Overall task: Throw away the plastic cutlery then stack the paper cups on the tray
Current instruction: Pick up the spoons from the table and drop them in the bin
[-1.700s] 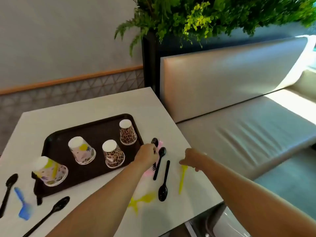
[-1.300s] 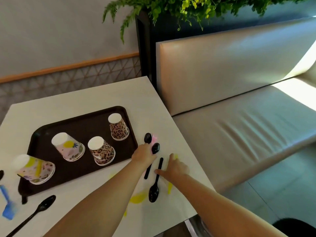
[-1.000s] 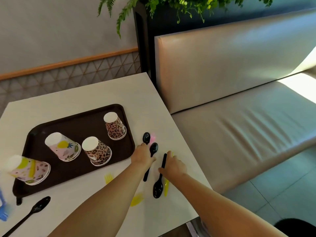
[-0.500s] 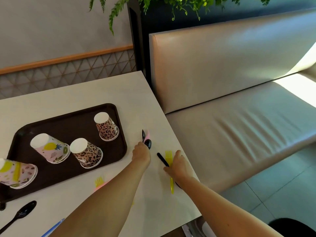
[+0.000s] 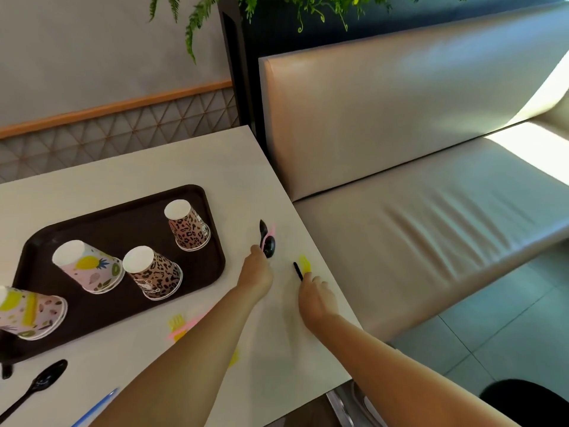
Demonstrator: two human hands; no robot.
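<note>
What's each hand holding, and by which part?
Left hand: two black spoons by handles, with a pink utensil. Right hand: yellow fork by handle; black utensil, grip hidden.

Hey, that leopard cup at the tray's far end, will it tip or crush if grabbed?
The leopard cup stands wide mouth down on the tray, so a nudge probably slides it rather than tips it. It looks like paper: likely very light, and a hard squeeze may dent it.

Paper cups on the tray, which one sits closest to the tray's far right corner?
The leopard-print cup standing alone at the back; the other leopard-print cup and both fruit-print cups sit nearer the front, further left.
</note>
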